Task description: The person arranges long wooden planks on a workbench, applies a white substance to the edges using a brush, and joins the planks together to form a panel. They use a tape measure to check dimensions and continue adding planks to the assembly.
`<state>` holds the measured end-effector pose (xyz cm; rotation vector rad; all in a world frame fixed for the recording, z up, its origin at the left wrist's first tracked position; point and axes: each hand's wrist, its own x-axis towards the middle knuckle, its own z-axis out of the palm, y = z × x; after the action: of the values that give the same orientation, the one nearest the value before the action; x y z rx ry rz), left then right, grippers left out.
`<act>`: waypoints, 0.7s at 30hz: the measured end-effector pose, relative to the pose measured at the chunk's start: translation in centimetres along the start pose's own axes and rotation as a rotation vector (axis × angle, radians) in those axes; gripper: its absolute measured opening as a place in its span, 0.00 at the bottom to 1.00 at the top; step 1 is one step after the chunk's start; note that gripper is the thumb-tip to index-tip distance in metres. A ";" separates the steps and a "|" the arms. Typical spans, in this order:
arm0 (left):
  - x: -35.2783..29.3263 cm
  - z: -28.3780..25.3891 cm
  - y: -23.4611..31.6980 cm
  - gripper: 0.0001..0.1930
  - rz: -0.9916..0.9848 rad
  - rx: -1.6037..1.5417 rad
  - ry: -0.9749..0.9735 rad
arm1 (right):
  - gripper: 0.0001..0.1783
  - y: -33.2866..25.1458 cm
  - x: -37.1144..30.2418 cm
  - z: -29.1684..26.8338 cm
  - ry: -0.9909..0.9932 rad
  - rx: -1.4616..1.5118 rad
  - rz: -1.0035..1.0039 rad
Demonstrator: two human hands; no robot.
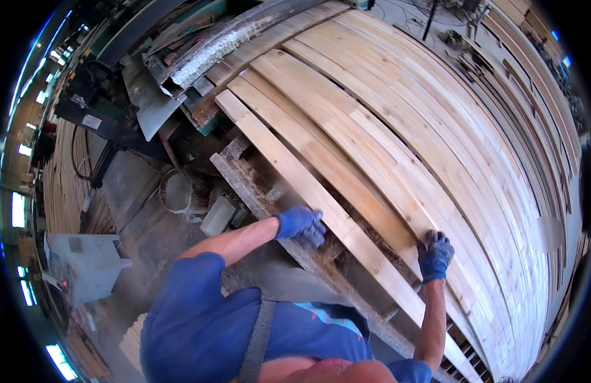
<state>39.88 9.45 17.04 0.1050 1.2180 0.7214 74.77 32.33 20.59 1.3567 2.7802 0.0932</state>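
Observation:
Long pale wooden boards lie side by side across a work table. My left hand (302, 226), in a blue glove, is beside the near edge of the nearest narrow board (295, 175). Its fingers are smeared by motion, so their grip cannot be made out. Farther right, my blue-gloved right hand (435, 256) reaches across that board. Its fingers are bent over a wider board (350, 137) lying behind it. Between these two lies a darker, orange-tinted board (327, 159), partly covered by the wider one. Gaps show between several boards.
A dusty frame rail (270, 223) runs along the table's near side. Metal machinery with a silvery beam (209, 60) stands at the far left end. A bucket (176, 193) and a pale block (219, 216) sit below. More lumber (512, 108) is stacked beyond the table.

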 end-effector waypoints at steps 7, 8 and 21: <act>-2.3 -16.9 13.2 0.15 0.870 0.416 0.489 | 0.17 -1.9 -1.9 -1.9 0.154 0.374 0.047; -1.7 -21.6 16.2 0.18 0.999 0.876 0.920 | 0.15 -2.8 -2.4 -2.4 0.168 0.443 0.117; 6.9 -50.4 36.5 0.12 0.173 2.037 1.211 | 0.11 -1.2 -20.9 -1.8 0.271 1.022 1.285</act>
<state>-19.73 26.64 8.97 1.6222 2.6709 -0.7974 86.56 15.09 22.61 3.2287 1.4699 -1.2732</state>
